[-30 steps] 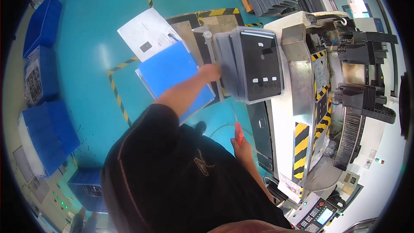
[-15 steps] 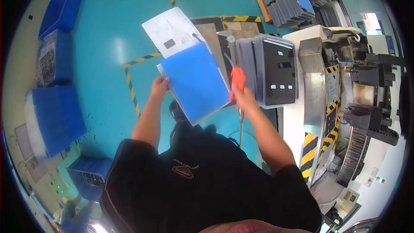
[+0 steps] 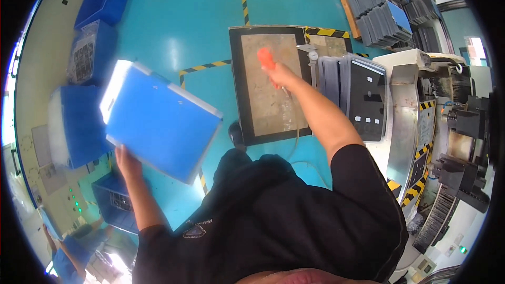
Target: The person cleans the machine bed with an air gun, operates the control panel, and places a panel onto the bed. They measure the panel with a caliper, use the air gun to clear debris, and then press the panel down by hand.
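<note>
One blue folder (image 3: 163,123) is pinched at its edge by my left hand (image 3: 128,163), over the floor (image 3: 158,10); well apart, my right hand (image 3: 282,76) clasps an orange-red tool (image 3: 266,58) above the tan board (image 3: 268,108), calipers (image 3: 313,56) beside dark panels (image 3: 368,100).

Wearer: loose, creased black shirt (image 3: 294,221), short sleeves (image 3: 360,176); small triangular emblem (image 3: 198,228) on chest, pale outline. Left hand (image 3: 128,163) and right hand (image 3: 282,76) ungloved. Dark trousers (image 3: 234,171); one dark, rounded shoe (image 3: 236,133) visible.
</note>
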The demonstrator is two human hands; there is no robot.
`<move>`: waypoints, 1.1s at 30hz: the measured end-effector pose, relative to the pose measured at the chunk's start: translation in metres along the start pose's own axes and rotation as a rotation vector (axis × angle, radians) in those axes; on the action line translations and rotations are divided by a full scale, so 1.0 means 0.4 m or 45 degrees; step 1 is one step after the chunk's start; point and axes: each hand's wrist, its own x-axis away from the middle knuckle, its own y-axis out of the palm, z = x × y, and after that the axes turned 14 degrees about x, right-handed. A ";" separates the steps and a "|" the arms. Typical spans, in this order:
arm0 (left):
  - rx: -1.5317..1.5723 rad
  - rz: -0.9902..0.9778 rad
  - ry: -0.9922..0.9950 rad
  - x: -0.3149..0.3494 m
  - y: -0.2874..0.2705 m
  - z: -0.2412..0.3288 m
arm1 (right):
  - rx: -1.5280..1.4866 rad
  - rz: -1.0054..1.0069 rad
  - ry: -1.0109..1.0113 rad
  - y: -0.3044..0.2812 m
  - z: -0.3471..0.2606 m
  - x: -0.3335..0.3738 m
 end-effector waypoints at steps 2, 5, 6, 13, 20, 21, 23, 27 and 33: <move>0.157 -0.046 -0.022 -0.015 0.019 0.068 | -0.146 0.103 0.108 0.003 0.015 -0.003; 0.171 -0.044 -0.006 -0.064 0.009 0.109 | -0.124 -0.001 0.115 0.025 -0.033 0.065; 0.217 -0.044 0.027 -0.097 0.036 0.108 | 0.028 -0.162 0.029 0.019 -0.047 0.099; 0.325 -0.211 -0.005 -0.193 0.108 0.143 | 0.111 0.021 0.537 0.137 0.360 0.592; 0.427 -0.359 -0.413 -0.266 0.298 -0.084 | -0.085 0.139 0.512 0.167 0.286 0.844; 0.412 -0.382 -0.450 -0.275 0.346 -0.129 | -0.310 0.275 0.725 0.131 0.283 0.844; 0.324 -0.423 -0.423 -0.298 0.446 -0.219 | -0.218 0.265 0.679 0.118 0.315 0.872; 0.036 -0.630 -0.519 -0.201 0.676 -0.397 | -0.003 0.183 0.443 0.124 0.324 1.004; -1.362 -0.762 -0.405 -0.131 0.483 -0.720 | -0.237 0.398 0.652 -0.035 0.120 1.131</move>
